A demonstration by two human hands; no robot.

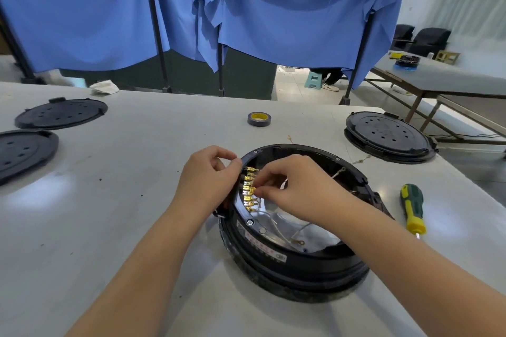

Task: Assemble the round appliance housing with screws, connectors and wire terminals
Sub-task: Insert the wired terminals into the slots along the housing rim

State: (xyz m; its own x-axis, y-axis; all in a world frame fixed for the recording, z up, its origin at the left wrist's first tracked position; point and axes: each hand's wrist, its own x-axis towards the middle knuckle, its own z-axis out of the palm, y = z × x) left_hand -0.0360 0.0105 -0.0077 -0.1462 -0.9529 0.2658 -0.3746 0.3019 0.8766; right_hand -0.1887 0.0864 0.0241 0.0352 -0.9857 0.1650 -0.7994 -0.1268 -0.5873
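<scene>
The round black appliance housing (295, 262) lies open side up on the white table in front of me. A row of several brass wire terminals (249, 191) runs along its inner left wall, with white wires (276, 230) trailing across the shiny inner plate. My left hand (208, 180) grips the housing's left rim, fingers curled over the edge beside the terminals. My right hand (293, 189) reaches into the housing and pinches one of the brass terminals with thumb and forefinger.
A green and yellow screwdriver (412, 209) lies right of the housing. A roll of dark tape (259, 119) sits further back. Black round covers lie at the far right (388, 134) and at the left (61, 113), (22, 152). Blue curtains hang behind the table.
</scene>
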